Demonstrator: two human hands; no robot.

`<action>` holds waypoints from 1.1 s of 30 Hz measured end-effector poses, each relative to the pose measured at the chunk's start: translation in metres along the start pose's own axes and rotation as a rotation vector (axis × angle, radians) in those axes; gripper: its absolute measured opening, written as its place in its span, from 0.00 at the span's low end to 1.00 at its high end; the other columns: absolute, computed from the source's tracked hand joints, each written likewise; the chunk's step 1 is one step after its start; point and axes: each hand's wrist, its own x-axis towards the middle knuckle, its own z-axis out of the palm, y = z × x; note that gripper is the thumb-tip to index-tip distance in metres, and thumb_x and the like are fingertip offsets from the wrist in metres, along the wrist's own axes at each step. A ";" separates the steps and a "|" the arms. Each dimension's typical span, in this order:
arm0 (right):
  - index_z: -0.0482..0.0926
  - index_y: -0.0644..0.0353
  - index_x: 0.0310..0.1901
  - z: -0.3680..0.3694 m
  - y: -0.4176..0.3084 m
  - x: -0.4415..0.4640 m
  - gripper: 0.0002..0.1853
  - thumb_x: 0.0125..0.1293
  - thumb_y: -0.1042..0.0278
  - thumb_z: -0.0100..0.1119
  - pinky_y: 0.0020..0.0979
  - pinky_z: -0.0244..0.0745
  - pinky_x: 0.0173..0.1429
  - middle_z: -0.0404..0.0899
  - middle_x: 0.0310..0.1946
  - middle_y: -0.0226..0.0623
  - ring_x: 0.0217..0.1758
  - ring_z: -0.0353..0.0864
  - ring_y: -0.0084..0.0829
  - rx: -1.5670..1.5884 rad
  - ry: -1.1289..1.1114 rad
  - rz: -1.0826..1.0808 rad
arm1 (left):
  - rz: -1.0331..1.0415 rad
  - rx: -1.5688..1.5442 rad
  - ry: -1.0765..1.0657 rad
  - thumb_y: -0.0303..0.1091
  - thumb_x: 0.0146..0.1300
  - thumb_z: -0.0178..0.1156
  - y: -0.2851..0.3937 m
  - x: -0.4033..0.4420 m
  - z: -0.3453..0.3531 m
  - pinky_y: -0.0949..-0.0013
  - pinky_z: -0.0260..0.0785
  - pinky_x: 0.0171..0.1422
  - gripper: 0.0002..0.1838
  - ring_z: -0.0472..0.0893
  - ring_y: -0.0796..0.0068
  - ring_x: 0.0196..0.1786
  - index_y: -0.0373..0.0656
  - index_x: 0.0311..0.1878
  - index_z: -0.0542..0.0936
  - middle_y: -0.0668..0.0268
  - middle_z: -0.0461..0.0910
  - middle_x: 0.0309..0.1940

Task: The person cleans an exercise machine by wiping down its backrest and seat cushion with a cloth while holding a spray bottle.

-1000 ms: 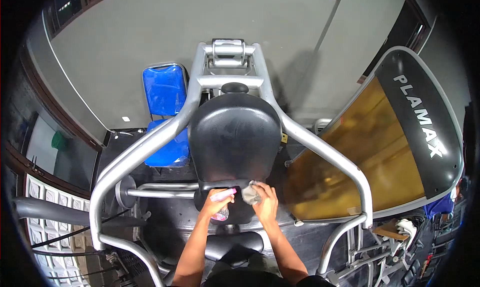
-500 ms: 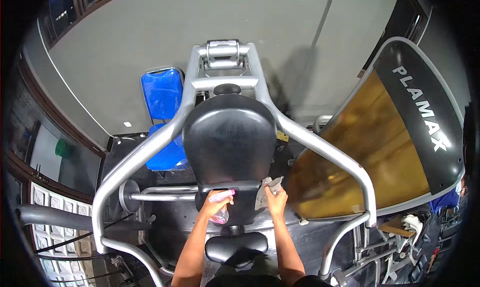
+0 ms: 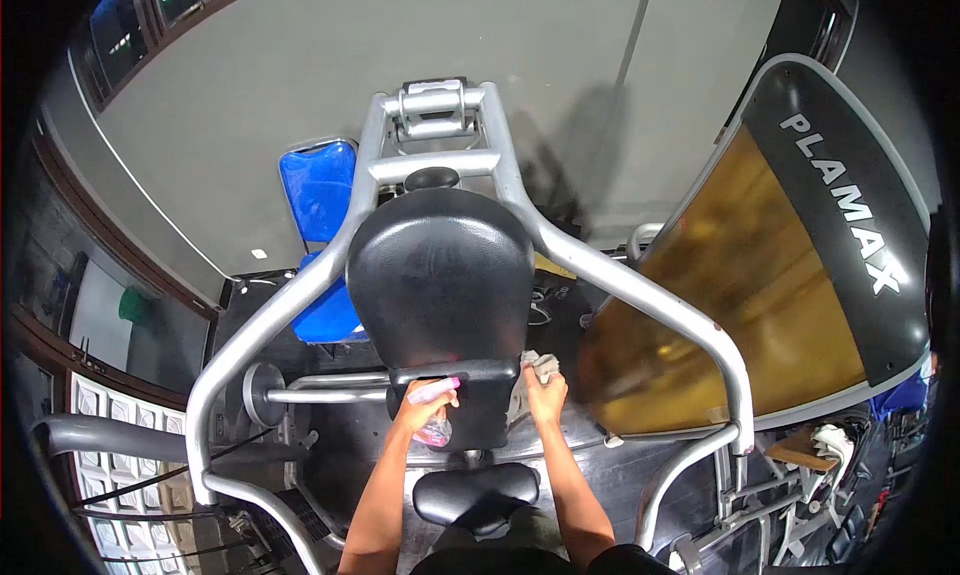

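My left hand (image 3: 424,409) is closed around a spray bottle (image 3: 434,434) with a pink nozzle and a clear body, its head pointing up and to the right. It is just below the lower edge of the black padded backrest (image 3: 440,275). Gripped in my right hand (image 3: 546,399) is a crumpled grey cloth (image 3: 518,405), hanging beside the right edge of the black seat (image 3: 482,421). Whether the cloth touches the padding, I cannot tell. A smaller black pad (image 3: 475,493) lies nearer my body.
Silver tube arms (image 3: 640,295) of the gym machine curve round both sides. A blue chair (image 3: 318,200) stands behind on the left, before a grey wall (image 3: 560,35). On the right rises a large PLAMAX panel (image 3: 720,285). A wooden board (image 3: 800,453) sits at lower right.
The view has shifted slightly, so the backrest appears further left. The cloth in my right hand is more bunched at the top. My left hand still holds the spray bottle.
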 end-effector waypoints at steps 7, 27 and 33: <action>0.83 0.49 0.48 -0.008 -0.019 -0.038 0.29 0.40 0.83 0.65 0.39 0.75 0.55 0.77 0.54 0.30 0.51 0.74 0.40 -0.397 -0.095 -0.870 | 0.003 0.006 0.005 0.30 0.62 0.62 -0.006 0.001 -0.002 0.74 0.69 0.25 0.05 0.77 0.79 0.19 0.38 0.35 0.83 0.63 0.84 0.28; 0.81 0.52 0.50 0.039 -0.049 -0.077 0.29 0.41 0.84 0.64 0.39 0.74 0.57 0.78 0.53 0.29 0.52 0.76 0.42 -0.429 -0.103 -0.829 | 0.008 0.200 0.366 0.33 0.65 0.62 0.068 -0.059 0.014 0.75 0.68 0.21 0.10 0.76 0.81 0.17 0.36 0.43 0.83 0.63 0.84 0.30; 0.83 0.49 0.46 0.010 -0.044 -0.058 0.24 0.43 0.80 0.68 0.38 0.77 0.54 0.80 0.48 0.29 0.49 0.78 0.41 -0.411 0.031 -0.743 | 0.010 0.173 0.389 0.33 0.65 0.61 0.084 -0.083 0.001 0.76 0.69 0.22 0.09 0.76 0.82 0.19 0.38 0.42 0.84 0.67 0.84 0.29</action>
